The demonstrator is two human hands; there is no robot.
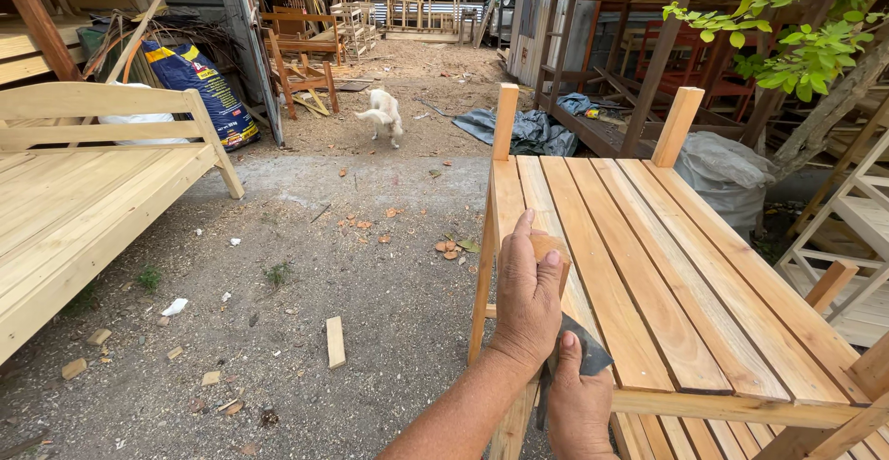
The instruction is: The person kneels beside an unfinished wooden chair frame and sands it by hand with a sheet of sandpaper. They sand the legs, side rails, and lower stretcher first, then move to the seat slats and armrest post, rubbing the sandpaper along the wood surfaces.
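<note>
Left hand (528,298) clenched over small block (553,249), pressed flat on slat top (648,265) near its left edge; right hand (579,404) pinching dark sheet (588,353) at corner, just below. Sheet: likely thin, limp, light, gritty; best gripped wrapped round block. Block: stiff, palm-sized. Beyond: white dog (382,113), bench (83,191).

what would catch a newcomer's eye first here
Two hands at the bottom centre: the left hand presses a small block onto a slatted wooden frame, and the right hand pinches a dark sheet beneath it. Farther back, a white dog walks across the dirt yard.
</note>
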